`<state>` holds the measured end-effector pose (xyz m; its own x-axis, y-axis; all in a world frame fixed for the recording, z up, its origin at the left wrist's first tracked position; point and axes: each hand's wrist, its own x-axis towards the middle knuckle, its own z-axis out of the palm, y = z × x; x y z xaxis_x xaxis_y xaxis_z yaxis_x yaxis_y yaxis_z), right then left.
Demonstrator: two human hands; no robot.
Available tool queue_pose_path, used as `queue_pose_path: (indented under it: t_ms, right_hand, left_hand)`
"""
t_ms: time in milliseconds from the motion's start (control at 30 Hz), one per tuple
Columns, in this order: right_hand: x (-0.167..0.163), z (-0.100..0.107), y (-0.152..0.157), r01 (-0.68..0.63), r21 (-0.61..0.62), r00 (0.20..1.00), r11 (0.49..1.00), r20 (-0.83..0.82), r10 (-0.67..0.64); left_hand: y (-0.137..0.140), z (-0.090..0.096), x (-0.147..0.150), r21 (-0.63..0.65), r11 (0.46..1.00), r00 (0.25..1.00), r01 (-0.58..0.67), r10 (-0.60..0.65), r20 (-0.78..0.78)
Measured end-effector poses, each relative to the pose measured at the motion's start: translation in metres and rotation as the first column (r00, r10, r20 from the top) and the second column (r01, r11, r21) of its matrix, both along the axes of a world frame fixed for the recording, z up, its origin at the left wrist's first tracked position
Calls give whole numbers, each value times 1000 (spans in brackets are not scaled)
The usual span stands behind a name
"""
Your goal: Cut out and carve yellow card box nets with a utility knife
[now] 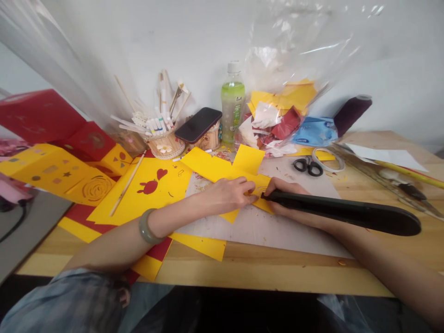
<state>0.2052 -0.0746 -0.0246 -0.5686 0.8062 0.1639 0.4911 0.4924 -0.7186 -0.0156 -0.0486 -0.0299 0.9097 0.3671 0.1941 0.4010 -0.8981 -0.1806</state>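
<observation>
Right hand (286,190) grips a black cutter (342,212), apparently mid-cut; beside it, left hand (231,194) bends onto yellow card (264,182), pinch unclear. Next stroke needs steady card.

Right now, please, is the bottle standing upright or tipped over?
Upright: the bottle has its cap at the top.
</observation>
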Motion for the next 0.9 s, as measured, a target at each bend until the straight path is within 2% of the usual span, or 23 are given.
queue_pose_path:
  t_ms: [200,533,900]
  right_hand:
    - [0,-1,-1,6,-26,1000,1000,-8,-6]
    - [-2,1,-2,57,-63,998,996,20,-56]
    - [2,1,-1,17,-15,1000,1000,15,-17]
  left_hand:
    - [0,1,0,24,1000,999,4,-3,-33]
    - [1,-3,-1,47,998,999,28,-30,27]
    - [1,0,-3,77,997,999,26,-23,-39]
